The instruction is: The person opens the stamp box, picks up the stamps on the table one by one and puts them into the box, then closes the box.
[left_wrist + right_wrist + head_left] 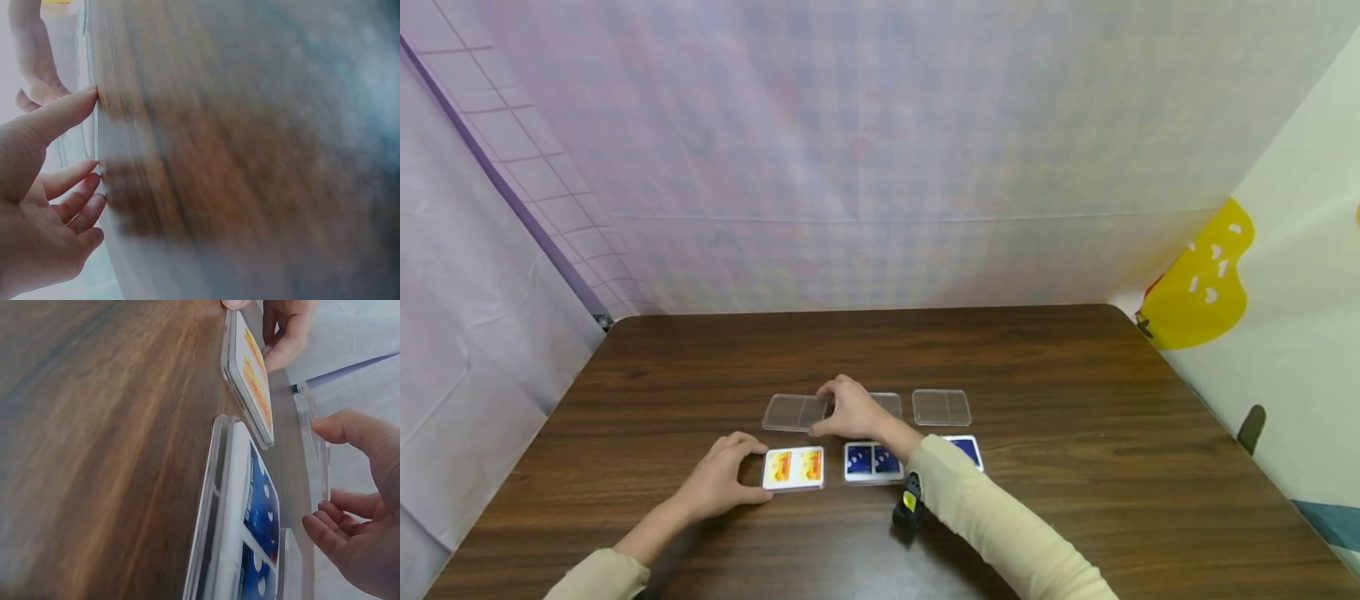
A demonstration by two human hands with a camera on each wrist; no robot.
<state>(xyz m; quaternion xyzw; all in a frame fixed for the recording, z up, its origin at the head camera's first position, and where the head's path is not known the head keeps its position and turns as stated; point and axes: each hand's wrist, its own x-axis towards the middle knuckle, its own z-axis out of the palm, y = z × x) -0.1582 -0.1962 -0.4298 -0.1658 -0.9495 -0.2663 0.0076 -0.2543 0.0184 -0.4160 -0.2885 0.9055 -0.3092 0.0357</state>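
Observation:
A clear flat case holding two orange-and-white cards (793,469) lies on the table in front of me. My left hand (717,477) holds its left end, thumb at the near corner and fingers at the far corner. Behind it is a clear plastic lid (786,412). The right hand (853,412) reaches across and grips this lid's right end between thumb and fingers, as the right wrist view shows the lid's edge (322,459) too. A second case with dark blue cards (872,463) sits below the right wrist.
Another blue-card case (967,448) lies to the right, partly covered by the right sleeve. Behind stand two more clear lids, one (887,404) partly hidden by the right hand, the other (942,407) fully visible. Fabric curtains (880,167) border the brown wooden table (1075,375).

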